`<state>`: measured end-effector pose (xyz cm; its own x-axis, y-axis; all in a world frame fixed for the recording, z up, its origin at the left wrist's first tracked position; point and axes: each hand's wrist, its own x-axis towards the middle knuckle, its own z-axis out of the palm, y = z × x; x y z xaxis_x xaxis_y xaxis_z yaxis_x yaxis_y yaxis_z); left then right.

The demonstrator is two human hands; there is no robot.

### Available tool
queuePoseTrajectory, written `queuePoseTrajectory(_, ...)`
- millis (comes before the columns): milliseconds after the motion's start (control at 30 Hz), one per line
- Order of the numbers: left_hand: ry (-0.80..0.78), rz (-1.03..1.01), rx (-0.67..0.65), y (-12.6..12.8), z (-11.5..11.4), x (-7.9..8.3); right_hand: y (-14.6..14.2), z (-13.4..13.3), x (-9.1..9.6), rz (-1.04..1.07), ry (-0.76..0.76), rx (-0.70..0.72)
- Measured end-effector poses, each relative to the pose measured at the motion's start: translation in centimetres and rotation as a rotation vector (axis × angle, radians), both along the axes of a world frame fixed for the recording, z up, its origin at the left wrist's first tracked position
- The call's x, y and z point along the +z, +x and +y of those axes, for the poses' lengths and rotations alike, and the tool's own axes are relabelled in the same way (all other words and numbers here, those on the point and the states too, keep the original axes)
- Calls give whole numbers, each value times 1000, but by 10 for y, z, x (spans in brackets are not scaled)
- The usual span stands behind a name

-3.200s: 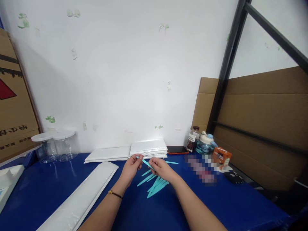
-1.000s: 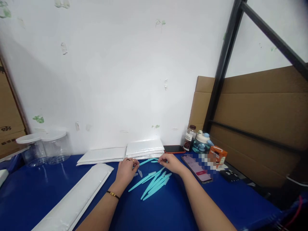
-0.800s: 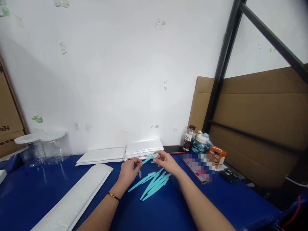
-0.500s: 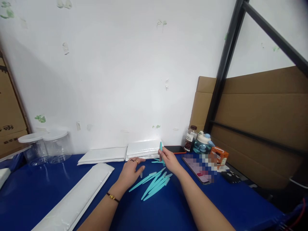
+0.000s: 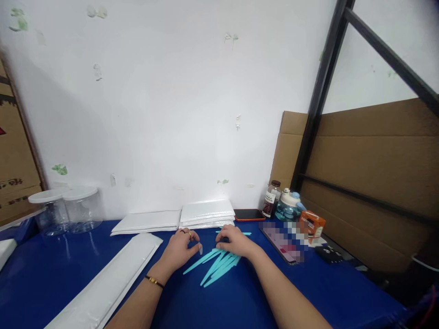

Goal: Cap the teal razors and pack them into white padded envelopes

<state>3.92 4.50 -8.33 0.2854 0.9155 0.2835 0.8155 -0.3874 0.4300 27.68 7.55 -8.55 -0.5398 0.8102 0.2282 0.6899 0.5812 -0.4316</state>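
Several teal pointed sticks lie fanned in a pile on the blue table. My right hand rests palm down on the far ends of the pile, fingers curled over the sticks. My left hand, with rings and a wrist band, sits just left of the pile with curled fingers. A small pale piece shows at its fingertips; what it is stays unclear. One more teal stick lies behind my right hand.
A long white packet lies at the left, with white padded envelopes stacked against the wall. Clear jars stand far left. A phone, two bottles, an orange box and a black frame crowd the right.
My right hand held one teal stick upright half a second ago and has come down onto the pile. My left hand has curled in slightly and stayed beside the pile.
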Motion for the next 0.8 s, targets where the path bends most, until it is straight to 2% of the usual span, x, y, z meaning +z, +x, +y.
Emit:
queuePoseTrajectory(133,-22,94,-87,9,-8,5,-14,-4,-3,-54,-39,43)
queuePoseTrajectory(333,-56,166,-84,13,-6,5,-11,2,-8,101,-166,82)
queuePoseTrajectory(467,-49,183,15,3,-2,7,13,13,-9,157,-124,-52)
queuePoseTrajectory(600,-68,155,61,-4,-1,7,33,17,-5,95,8,-192)
queuePoseTrajectory(667,-44,130,49,-2,-1,6,35,14,-1,53,36,-149)
queuePoseTrajectory(800,-44,108,-10,8,-5,7,32,5,5,-86,-57,-16)
